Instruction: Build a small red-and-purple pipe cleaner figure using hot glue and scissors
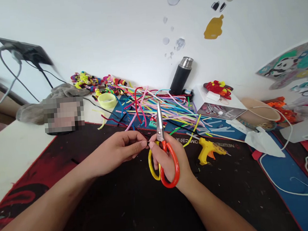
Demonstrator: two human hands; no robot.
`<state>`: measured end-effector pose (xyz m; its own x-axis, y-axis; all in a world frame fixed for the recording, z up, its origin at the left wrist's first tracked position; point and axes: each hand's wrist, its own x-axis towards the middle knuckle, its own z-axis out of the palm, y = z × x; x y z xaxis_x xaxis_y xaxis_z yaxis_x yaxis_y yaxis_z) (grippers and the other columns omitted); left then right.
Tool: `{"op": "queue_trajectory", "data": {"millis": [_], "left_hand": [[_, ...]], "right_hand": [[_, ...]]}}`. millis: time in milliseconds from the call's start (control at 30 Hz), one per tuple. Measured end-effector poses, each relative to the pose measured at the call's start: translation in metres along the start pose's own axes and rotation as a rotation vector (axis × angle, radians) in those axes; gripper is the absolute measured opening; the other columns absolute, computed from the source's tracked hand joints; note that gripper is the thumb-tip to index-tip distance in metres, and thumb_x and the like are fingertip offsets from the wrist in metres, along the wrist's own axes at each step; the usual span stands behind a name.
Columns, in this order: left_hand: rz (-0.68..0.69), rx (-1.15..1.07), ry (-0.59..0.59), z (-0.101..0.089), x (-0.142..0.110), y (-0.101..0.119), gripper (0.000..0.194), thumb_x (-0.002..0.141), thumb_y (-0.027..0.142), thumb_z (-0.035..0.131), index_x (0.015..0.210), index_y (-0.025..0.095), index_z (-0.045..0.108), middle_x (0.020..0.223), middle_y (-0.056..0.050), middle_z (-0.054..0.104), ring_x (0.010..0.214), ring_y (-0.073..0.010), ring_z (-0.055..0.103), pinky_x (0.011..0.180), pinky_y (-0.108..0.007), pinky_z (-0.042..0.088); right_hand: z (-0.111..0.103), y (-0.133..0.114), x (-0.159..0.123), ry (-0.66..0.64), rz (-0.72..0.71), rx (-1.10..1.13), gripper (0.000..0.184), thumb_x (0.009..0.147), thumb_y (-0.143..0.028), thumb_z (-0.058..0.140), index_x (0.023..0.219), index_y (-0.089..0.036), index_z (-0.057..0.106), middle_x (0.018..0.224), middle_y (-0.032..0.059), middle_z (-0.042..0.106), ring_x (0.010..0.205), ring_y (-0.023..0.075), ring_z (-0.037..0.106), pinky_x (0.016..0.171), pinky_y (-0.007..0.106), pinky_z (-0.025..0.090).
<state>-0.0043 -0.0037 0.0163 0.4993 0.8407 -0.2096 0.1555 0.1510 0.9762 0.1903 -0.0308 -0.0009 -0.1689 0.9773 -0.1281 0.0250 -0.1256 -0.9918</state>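
My right hand (175,160) is wrapped around a pair of scissors (159,127), whose blades are together and point up and away from me. One handle loop is red, the other yellow. Close beside it, my left hand (126,148) pinches a tiny dark strand (148,142) between thumb and forefinger. The right thumb and a fingertip meet the strand's other end, nearly touching the left fingertips. Most of the strand is hidden by the fingers. Both hands hover over a black and red desk mat (140,209).
Beyond my hands lies a heap of colourful pipe cleaners (158,106). A yellow glue gun (211,150) rests right of them. Farther back are a black thermos (180,76), a yellow bowl (107,100) and fuzzy figures (87,79). A white cable (285,192) loops at right.
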Motion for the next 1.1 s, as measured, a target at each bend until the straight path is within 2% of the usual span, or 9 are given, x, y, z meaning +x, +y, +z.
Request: {"op": "queue_trajectory", "data": {"millis": [200,433,700,1100], "left_hand": [[0.047,0.039,0.046,0.0022,0.0008,0.0007,0.041,0.093,0.059,0.076,0.085,0.019,0.072,0.064,0.006,0.052,0.057,-0.0114,0.039,0.054,-0.024,0.032],[0.120,0.114,0.145,0.0026,0.0021,-0.0043,0.029,0.091,0.044,0.073,0.081,0.017,0.074,0.074,0.001,0.061,0.070,-0.0148,0.048,0.067,-0.027,0.039],[0.184,0.077,0.224,0.0011,0.0006,-0.0074,0.024,0.092,0.039,0.074,0.081,0.018,0.073,0.069,0.004,0.055,0.063,-0.0119,0.040,0.059,-0.024,0.034],[0.198,0.127,0.234,0.0013,0.0009,-0.0070,0.026,0.092,0.040,0.074,0.080,0.017,0.074,0.070,0.003,0.058,0.065,-0.0125,0.045,0.061,-0.024,0.037]], "right_hand": [[0.0000,-0.0009,-0.0012,0.009,-0.011,-0.037,0.023,0.091,-0.042,0.077,0.096,-0.024,0.063,0.057,-0.0082,0.055,0.043,0.0124,0.054,0.043,0.021,0.045],[0.0008,0.0035,-0.0013,0.008,-0.052,-0.039,0.021,0.093,-0.041,0.078,0.098,-0.023,0.066,0.057,-0.0083,0.056,0.044,0.0113,0.054,0.043,0.019,0.045],[-0.0006,0.0027,-0.0001,0.008,-0.056,0.032,0.024,0.098,-0.045,0.071,0.102,-0.023,0.067,0.051,-0.0093,0.054,0.040,0.0112,0.051,0.041,0.019,0.043],[-0.0007,0.0042,-0.0005,0.005,-0.043,0.012,0.023,0.098,-0.045,0.073,0.102,-0.023,0.068,0.054,-0.0083,0.056,0.041,0.0117,0.054,0.042,0.020,0.045]]}}
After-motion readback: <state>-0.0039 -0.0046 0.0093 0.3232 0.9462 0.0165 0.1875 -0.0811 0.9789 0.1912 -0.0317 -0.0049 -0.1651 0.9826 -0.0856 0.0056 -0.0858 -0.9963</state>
